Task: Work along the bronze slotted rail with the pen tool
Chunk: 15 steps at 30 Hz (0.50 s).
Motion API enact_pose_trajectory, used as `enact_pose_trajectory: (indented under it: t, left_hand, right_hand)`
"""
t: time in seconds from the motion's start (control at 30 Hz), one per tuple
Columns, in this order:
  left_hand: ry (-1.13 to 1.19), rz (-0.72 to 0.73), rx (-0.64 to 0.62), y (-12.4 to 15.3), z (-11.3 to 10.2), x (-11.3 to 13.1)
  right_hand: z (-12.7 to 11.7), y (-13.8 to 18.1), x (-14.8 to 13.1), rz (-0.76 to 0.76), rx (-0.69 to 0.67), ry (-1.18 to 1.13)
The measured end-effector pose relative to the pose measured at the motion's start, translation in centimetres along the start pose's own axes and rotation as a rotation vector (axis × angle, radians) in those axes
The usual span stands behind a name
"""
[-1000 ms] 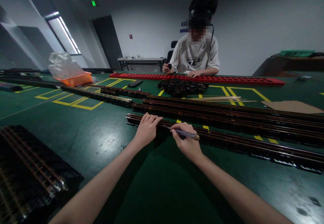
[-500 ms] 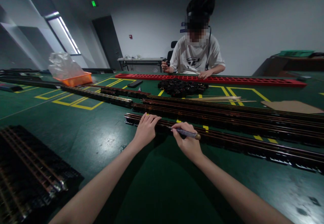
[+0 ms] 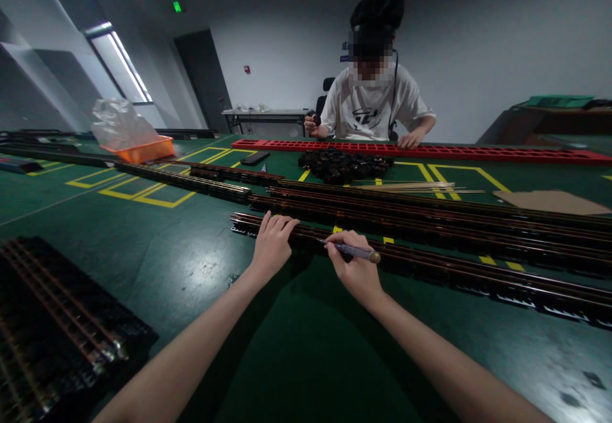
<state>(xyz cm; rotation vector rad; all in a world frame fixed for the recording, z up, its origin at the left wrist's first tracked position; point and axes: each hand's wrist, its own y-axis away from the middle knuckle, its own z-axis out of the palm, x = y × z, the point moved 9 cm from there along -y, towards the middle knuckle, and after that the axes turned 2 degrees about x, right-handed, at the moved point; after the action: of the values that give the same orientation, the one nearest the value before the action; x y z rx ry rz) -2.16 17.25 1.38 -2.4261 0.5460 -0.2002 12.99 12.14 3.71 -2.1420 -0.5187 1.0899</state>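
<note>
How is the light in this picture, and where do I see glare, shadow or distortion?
Head view: the room is dim; soft glare lies on the green table left of the left hand; dark shadows fall under both arms; the right hand and its pen-like tool look sharp; the long dark rails bow with wide-angle distortion; the seated person's face is blurred.

The room is dim. Daylight enters through the slanted window (image 3: 122,66) at ten o'clock. A pale glare patch sits on the green table (image 3: 201,263) left of centre. Straight lines bow toward the edges; the corners darken; far detail is soft.
</note>
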Motion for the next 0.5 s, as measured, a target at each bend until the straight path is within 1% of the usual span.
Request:
enact_pose_trajectory:
  t: [0.1, 0.2, 0.5]
  left_hand:
    - [0.045, 0.023, -0.017, 0.0, 0.4, 0.0]
    - [0.115, 0.051, -0.032, 0.1, 0.8, -0.1]
    - [0.196, 0.037, -0.056, 0.0, 0.8, -0.3]
  right_hand:
    - [-0.4, 0.1, 0.1, 0.011, 0.043, 0.004]
    - [-0.5, 0.1, 0.4, 0.027, 0.053, 0.001]
    - [-0.8, 0.2, 1.1, 0.099, 0.085, -0.017]
